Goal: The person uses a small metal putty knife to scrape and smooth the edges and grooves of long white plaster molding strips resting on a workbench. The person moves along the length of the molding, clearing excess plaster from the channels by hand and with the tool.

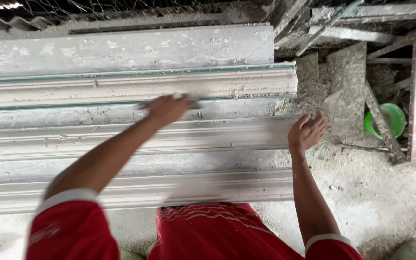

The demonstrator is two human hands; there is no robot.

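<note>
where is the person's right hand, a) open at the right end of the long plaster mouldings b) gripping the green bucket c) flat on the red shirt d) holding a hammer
a: the right hand is open with fingers spread, empty, at the right end of the long plaster mouldings, well left of the green bucket, while the blurred left hand is out over the mouldings.

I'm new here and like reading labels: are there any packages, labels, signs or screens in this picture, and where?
None that I can see. There are only long grey-white plaster mouldings lying side by side, dusty ground, and a round green tub at the right, half hidden behind boards.
</note>
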